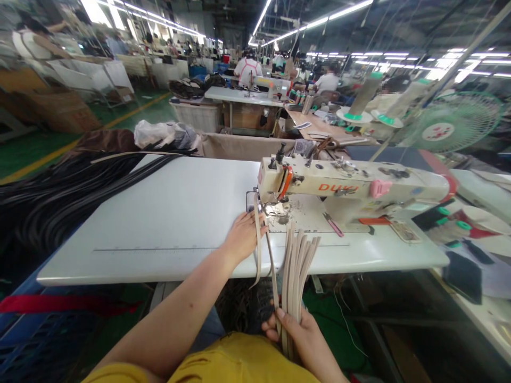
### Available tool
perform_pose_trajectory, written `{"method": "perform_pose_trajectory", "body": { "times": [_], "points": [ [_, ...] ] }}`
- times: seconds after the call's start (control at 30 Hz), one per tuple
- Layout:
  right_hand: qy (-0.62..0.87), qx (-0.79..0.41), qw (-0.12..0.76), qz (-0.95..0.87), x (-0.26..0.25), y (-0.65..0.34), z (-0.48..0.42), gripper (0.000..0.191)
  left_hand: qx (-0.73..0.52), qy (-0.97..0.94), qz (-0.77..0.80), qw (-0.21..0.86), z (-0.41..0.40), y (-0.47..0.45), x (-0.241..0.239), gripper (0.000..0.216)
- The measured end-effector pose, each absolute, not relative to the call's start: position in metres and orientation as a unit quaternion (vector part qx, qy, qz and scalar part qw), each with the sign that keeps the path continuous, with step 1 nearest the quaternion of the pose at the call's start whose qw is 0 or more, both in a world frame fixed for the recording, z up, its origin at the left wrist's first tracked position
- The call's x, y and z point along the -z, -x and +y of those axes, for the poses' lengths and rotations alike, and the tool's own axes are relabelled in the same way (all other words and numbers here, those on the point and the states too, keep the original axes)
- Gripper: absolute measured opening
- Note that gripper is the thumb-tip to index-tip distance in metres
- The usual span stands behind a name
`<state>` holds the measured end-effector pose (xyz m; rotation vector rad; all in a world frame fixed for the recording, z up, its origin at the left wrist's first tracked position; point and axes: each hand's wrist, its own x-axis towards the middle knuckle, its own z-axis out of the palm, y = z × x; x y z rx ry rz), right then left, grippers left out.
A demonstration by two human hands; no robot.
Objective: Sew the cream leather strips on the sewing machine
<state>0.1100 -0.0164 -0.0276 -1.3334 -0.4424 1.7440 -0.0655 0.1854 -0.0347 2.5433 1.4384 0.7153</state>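
Observation:
My left hand (241,237) rests on the sewing machine table by the presser foot, its fingers closed around a narrow beige strap (270,247) that runs down toward my lap. Another length of beige strap (258,255) passes over these fingers and hangs past the table's front edge. Below that edge, my right hand (297,329) grips a fanned bundle of beige straps (294,271) whose upper ends lean over the tabletop. The sewing machine (351,183) stands just beyond my left hand. Its needle tip is too small to make out.
Long black strips (51,197) drape off the table's left side. Pink-handled thread snips (333,224) lie under the machine arm. A green fan (451,125) and thread cones (365,98) stand at the right. The white table (159,213) extends left; people work at machines farther back.

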Motion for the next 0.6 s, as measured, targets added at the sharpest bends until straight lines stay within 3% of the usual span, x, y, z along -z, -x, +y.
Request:
{"method": "perform_pose_trajectory", "body": {
  "times": [0.6],
  "points": [
    [0.533, -0.706, 0.416, -0.211, 0.040, -0.115, -0.008, 0.061, -0.237, -0.841, 0.481, 0.070, 0.180, 0.064, 0.033, 0.041]
  ]
}}
